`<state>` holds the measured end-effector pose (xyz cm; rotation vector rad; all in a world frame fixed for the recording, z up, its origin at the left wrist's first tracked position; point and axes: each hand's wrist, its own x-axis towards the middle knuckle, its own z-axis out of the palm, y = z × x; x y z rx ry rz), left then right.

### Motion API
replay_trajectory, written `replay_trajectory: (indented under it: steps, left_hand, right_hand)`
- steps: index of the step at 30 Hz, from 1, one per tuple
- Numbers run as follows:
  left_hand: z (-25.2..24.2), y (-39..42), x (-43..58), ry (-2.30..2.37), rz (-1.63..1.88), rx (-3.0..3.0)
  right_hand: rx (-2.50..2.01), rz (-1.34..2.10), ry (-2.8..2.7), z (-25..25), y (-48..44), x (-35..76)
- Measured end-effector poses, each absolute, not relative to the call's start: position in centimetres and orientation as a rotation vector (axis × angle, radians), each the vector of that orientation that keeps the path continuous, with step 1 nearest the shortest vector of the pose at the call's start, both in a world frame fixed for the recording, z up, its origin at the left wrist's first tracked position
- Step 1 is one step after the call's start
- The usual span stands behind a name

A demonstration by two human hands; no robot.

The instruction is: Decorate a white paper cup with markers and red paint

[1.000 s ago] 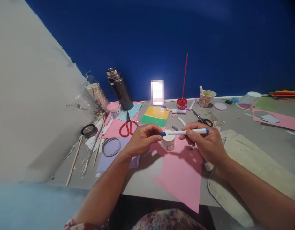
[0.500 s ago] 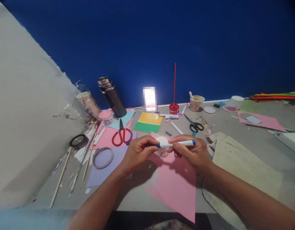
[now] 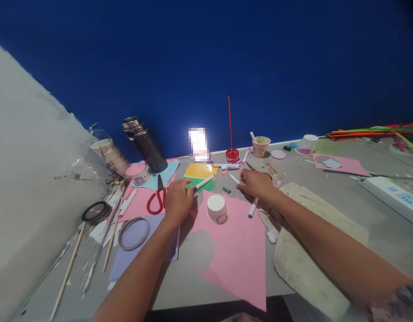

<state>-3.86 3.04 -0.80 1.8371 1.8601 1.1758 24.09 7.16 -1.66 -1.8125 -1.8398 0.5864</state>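
Note:
My left hand (image 3: pixel 180 197) is closed, thumb and fingers at the blue end of a white marker (image 3: pixel 204 182), which slants over the green sheet. My right hand (image 3: pixel 256 182) bends down with curled fingers at the near end of another white marker (image 3: pixel 233 179) on the table. Below that hand lies a teal-ended marker (image 3: pixel 253 208). Between my hands a white paper cup (image 3: pixel 216 208) stands upside down on cut pink paper (image 3: pixel 240 255); a small dark outline is drawn on its side. A grey cap (image 3: pixel 226 190) lies behind the cup.
Red-handled scissors (image 3: pixel 156 201), a grey tape ring (image 3: pixel 134 234) and black tape (image 3: pixel 96 212) lie left. A dark flask (image 3: pixel 146 147) and stacked cups (image 3: pixel 109 155) stand behind. A pale cloth (image 3: pixel 320 241) and power strip (image 3: pixel 392 199) lie right.
My hands have moved apart from the blue-ended marker they both held. It is now at my left hand, and my right hand has reached forward to another marker. The cup is uncovered.

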Motion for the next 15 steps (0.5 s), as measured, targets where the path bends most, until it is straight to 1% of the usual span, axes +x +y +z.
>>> replay_trajectory:
  steps: [2,3,6,8,15]
  left_hand:
    - [-1.0,2.0,-3.8,1.669,1.171,1.952]
    - [-1.0,1.4,-3.9,1.528,1.107,1.961]
    - [-1.0,-0.4,-4.1,1.197,0.820,1.752]
    - [-0.9,-1.0,-4.0,1.092,0.740,1.659]
    - [-1.6,-1.1,-1.8,1.002,0.858,1.443]
  right_hand:
    - [-1.828,0.577,-1.883,-2.3,7.4,23.7]
    - [-1.822,0.585,-1.896,-2.5,7.5,23.6]
    - [-1.753,0.647,-1.893,-2.6,7.2,24.0]
    - [-1.659,0.722,-1.859,-2.2,6.9,24.5]
    - [-1.185,1.142,-1.552,-0.3,5.6,25.9]
